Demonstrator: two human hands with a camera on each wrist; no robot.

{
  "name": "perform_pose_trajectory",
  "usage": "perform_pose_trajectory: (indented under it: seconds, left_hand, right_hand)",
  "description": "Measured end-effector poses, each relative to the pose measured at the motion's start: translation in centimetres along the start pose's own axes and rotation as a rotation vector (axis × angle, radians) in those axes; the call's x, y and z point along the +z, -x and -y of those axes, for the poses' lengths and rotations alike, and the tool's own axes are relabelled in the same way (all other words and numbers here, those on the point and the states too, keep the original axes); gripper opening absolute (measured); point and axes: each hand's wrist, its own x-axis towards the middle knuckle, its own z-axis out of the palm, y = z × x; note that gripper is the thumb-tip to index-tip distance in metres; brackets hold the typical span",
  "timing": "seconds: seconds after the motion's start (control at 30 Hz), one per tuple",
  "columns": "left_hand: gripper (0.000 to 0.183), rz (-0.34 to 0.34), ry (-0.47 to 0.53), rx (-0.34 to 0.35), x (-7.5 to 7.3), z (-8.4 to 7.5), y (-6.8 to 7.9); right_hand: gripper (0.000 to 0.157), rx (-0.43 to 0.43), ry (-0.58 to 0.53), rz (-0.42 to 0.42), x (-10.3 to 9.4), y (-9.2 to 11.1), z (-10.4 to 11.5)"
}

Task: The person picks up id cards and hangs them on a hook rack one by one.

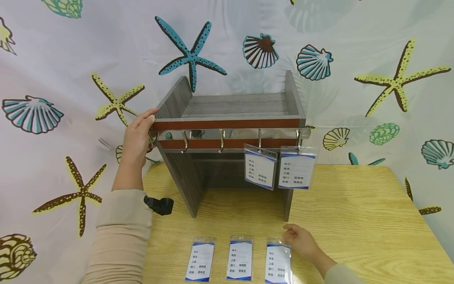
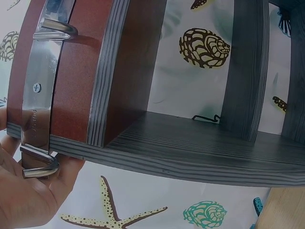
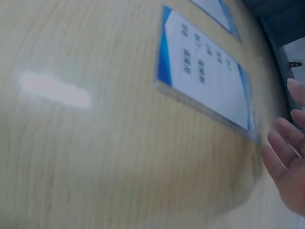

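My left hand point(image 1: 137, 136) grips the upper left corner of a grey wooden shelf point(image 1: 235, 103), which stands on the table. In the left wrist view the hand point(image 2: 38, 191) wraps the end of the shelf beside a metal hook point(image 2: 40, 164). Two badge holders with white and blue cards, one at an angle point(image 1: 260, 167) and one facing forward point(image 1: 297, 169), hang from the right-hand hooks. My right hand point(image 1: 301, 241) is just beside the rightmost badge holder point(image 1: 278, 262) lying on the table. In the right wrist view its fingers point(image 3: 286, 143) are loosely spread and hold nothing.
Two more badge holders, a middle one point(image 1: 239, 258) and a left one point(image 1: 200, 260), lie in the same row on the wooden table point(image 1: 354, 213). A metal hook rail point(image 1: 241, 134) crosses the shelf's front. Behind hangs a patterned cloth point(image 1: 227, 23).
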Motion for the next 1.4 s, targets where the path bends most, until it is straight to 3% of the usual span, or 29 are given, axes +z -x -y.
perform_pose_trajectory:
  seconds: [0.2, 0.33, 0.53, 0.73, 1.17, 1.4]
  left_hand:
    - [0.044, -0.010, 0.002, -0.013, 0.0, 0.0, 0.0]
    - [0.044, -0.013, -0.003, -0.012, 0.0, 0.0, 0.0]
    - [0.044, -0.013, 0.000, -0.008, 0.0, 0.1, 0.0]
    - [0.044, -0.011, -0.008, -0.010, 0.0, 0.1, 0.0]
    - [0.044, -0.002, -0.034, -0.005, 0.0, 0.1, 0.0]
    - [0.044, -0.001, -0.031, -0.003, -0.1, 0.1, 0.1]
  right_hand:
    - [0.045, -0.030, 0.086, 0.015, 0.3, 0.2, -1.0]
    - [0.050, -0.101, 0.199, 0.011, 0.5, 0.2, -1.3]
    - [0.061, -0.118, 0.378, 0.012, 0.8, 0.5, -1.4]
    - [0.057, -0.163, 0.536, -0.014, 1.3, 0.5, -1.9]
    - [0.045, -0.155, 0.545, -0.026, 2.0, 1.0, -1.5]
    - [0.051, -0.166, 0.531, -0.051, 2.1, 1.1, -1.5]
